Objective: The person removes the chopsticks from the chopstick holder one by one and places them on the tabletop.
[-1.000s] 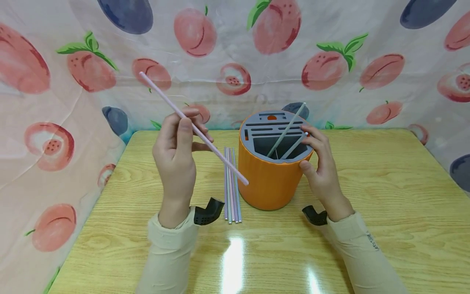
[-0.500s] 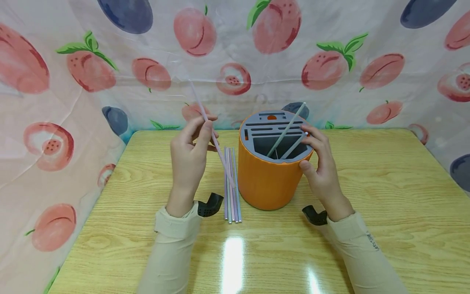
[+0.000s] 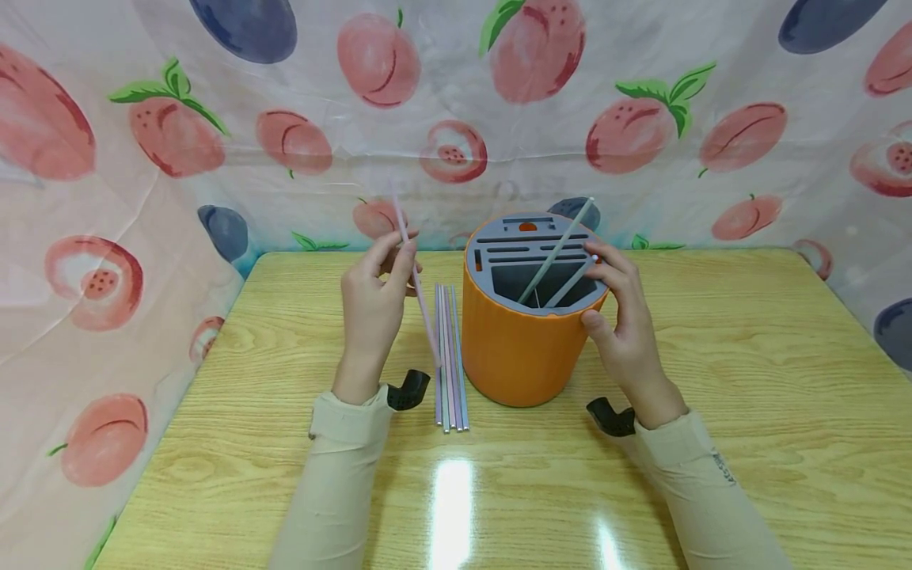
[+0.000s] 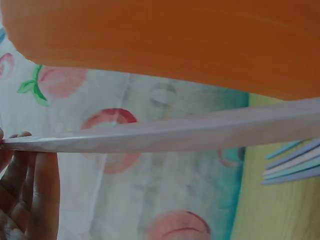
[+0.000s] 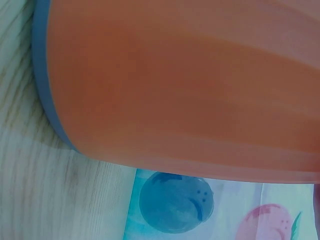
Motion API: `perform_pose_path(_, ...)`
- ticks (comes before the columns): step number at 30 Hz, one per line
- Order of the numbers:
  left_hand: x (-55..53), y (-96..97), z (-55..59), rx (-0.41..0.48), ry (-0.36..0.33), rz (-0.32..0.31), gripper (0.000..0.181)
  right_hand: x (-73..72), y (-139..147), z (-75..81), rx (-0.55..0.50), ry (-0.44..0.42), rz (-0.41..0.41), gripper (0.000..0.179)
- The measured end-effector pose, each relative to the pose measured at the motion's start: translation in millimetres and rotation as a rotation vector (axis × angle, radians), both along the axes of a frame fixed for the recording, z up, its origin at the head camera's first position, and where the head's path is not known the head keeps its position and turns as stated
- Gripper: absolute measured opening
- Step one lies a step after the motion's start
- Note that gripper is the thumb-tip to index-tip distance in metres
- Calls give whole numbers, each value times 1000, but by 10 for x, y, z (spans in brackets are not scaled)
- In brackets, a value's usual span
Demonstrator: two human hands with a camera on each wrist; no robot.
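Left hand pinches a pink stick, apparently a carrying step; right hand grips the orange holder. Next move likely calls for aligning; tip contact is unclear.

Orange holder, grey top; pale pink stick; peach-print backdrop; yellow wood-grain table.

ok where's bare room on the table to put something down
Bare: the table right of the right hand, left of the left hand, and between the sleeves in front of the orange holder. Crowded: the middle, where loose sticks lie beside it.
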State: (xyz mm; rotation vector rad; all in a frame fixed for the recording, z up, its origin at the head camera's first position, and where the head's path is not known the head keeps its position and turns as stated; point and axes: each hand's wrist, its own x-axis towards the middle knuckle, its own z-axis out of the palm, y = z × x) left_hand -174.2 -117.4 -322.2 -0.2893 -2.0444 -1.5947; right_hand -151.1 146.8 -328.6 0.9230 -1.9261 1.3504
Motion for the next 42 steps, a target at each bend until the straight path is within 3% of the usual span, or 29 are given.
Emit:
perform_pose_path(11,-206,-89,-340,-79,-146,85,27,4,8,-15,8,-9,-8,63)
perform_pose_path(25,-296,-134,-579,-80,-318,85,30,2,1,-6,5,-2,-7,63)
perform_pose_path(34,-328,-141,-698,-74,-519,36,40,1,1,-11,7,-3,-9,63)
perform_pose_path(42,-362,-151,-809,-156,-629,-74,49,-1,3,-12,6,-4,-7,63)
